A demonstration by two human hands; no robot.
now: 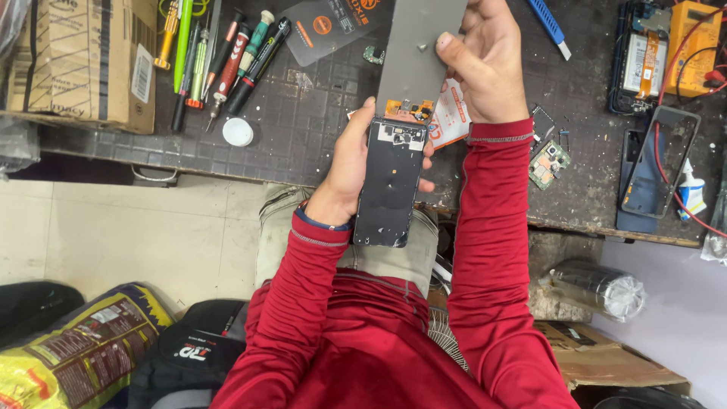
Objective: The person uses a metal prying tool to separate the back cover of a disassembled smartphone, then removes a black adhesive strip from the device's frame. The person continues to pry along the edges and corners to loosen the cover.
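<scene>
My left hand (344, 170) grips the side of a black phone body (390, 185) held upright over my lap. My right hand (485, 60) pinches a grey display panel (416, 53) folded away above the phone, still joined to it by an orange flex ribbon (407, 110). Both sleeves are red. The phone's inside, with small dark parts near its top edge, faces me.
A dark gridded work mat (303, 113) covers the bench. Screwdrivers and tweezers (219, 60) lie at upper left beside a cardboard box (83, 60). A white cap (238, 132), a green circuit board (549, 163), a phone frame (659, 163) and a yellow meter (697, 45) lie around.
</scene>
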